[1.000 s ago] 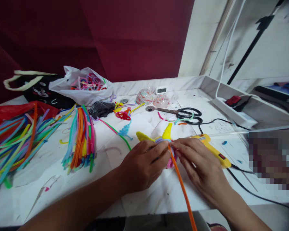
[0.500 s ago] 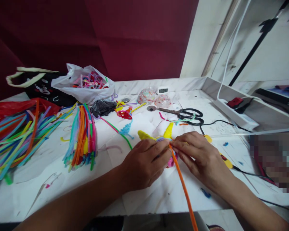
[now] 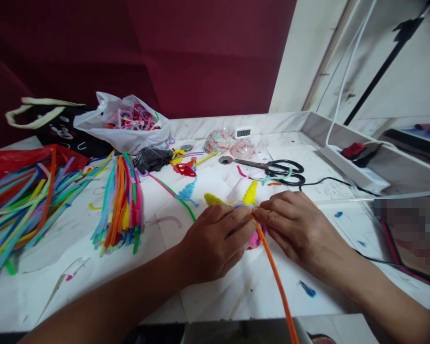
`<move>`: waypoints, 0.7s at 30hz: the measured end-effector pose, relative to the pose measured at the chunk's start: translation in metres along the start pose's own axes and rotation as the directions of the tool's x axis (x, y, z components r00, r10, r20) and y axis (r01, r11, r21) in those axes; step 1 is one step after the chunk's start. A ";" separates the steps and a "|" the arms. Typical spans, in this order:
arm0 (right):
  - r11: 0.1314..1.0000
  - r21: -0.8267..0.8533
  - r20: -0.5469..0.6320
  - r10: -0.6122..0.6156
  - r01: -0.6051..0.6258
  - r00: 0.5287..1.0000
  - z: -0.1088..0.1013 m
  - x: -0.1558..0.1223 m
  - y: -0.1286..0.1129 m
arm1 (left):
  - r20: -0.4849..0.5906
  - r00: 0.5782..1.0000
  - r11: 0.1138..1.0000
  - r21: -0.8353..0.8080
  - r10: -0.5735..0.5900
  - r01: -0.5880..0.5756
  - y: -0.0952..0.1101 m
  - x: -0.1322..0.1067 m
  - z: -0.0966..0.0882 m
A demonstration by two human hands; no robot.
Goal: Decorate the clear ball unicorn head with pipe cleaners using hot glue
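My left hand [image 3: 215, 241] curls around a small pipe-cleaner figure [image 3: 253, 240] with a pink lower part. Two yellow pointed pieces [image 3: 250, 193] stick up from its top, and most of its body is hidden by my fingers. Against its right side, my right hand [image 3: 299, 227] is closed, thumb and fingertips pinched at the upper end of an orange pipe cleaner [image 3: 273, 267]. That pipe cleaner runs down between my hands and past the table's front edge. The fingertips of both hands nearly meet.
Pipe-cleaner bundles [image 3: 123, 205] lie left, near a white bag [image 3: 125, 136] of scraps and a black bag [image 3: 62, 131]. Behind my hands are scissors [image 3: 283, 167], clear speckled domes [image 3: 218, 141] and a small digital clock [image 3: 242, 133]. A power strip [image 3: 358, 169] stands right.
My right hand and forearm have shifted slightly right and now hide the yellow-and-black corded tool. The view has moved a little. Both hands keep their grip.
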State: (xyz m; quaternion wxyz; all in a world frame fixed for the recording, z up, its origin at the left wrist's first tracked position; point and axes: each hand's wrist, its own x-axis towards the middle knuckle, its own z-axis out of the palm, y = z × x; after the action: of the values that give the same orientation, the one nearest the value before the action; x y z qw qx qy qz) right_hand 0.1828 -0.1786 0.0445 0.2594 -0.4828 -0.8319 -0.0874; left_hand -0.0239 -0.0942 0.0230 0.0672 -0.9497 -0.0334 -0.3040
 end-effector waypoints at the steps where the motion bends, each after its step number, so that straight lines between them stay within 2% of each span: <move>1: 1.000 0.002 0.003 -0.014 0.014 1.000 -0.001 0.001 0.001 | 0.001 1.000 1.000 -0.007 -0.003 0.003 0.000 0.000 0.000; 15: 0.991 -0.003 0.042 -0.137 0.137 0.990 -0.007 0.008 0.010 | 0.002 0.998 0.998 0.001 -0.063 0.063 0.003 -0.001 0.000; 21: 0.983 -0.032 -0.007 -0.181 0.180 0.983 -0.007 0.011 0.009 | -0.023 0.998 0.998 0.008 -0.055 0.055 0.003 -0.002 0.001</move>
State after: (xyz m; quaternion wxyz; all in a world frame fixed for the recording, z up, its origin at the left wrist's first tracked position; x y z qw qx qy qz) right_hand 0.1885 -0.1679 0.0550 0.2471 -0.4089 -0.8694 -0.1260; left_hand -0.0241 -0.0973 0.0207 0.0634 -0.9446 -0.0601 -0.3164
